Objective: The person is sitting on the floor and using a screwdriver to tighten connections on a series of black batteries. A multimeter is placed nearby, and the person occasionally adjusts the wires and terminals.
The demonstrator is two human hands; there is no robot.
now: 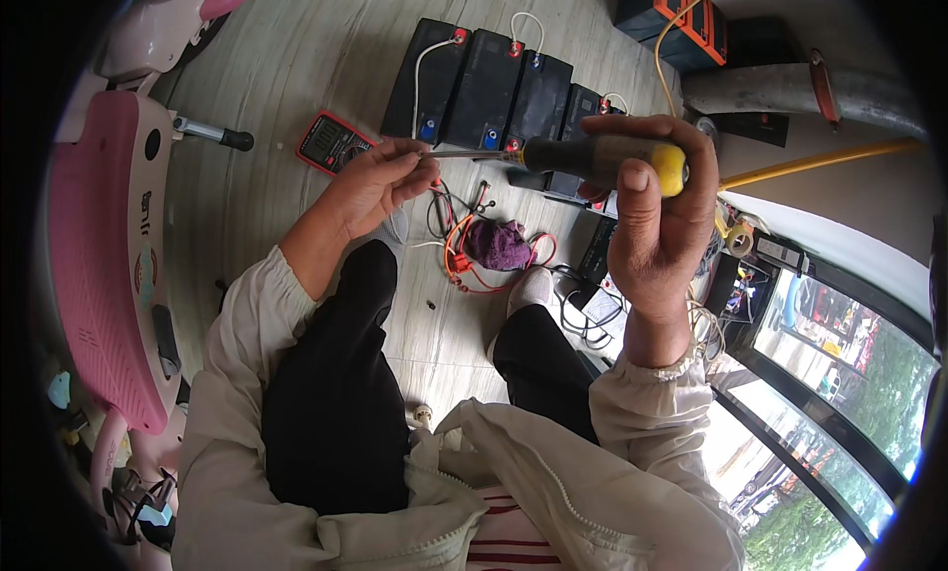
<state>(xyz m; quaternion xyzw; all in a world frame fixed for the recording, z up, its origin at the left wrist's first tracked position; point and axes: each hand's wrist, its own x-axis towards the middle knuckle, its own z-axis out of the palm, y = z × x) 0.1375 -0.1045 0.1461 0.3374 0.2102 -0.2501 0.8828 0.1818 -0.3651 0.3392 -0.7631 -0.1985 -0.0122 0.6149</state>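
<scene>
A screwdriver (558, 156) with a black and yellow handle lies level in front of me, its shaft pointing left. My right hand (657, 226) is wrapped round the handle, thumb near the yellow end. At the shaft's tip, the fingers of my left hand (380, 181) are pinched together. Whether a small part is also between them is hidden. Just beyond both hands stand several black batteries (427, 82) in a row, with red and blue terminals and white wires. A red multimeter (331, 139) rests on the floor beside my left hand, partly behind it.
Between my feet lie a purple cloth (501, 245) and red and black leads (459, 260). A pink scooter (109, 265) fills the left side. Toolboxes (681, 23), a grey pipe (760, 89) and a yellow hose (820, 161) are at the far right, a window (839, 344) nearer.
</scene>
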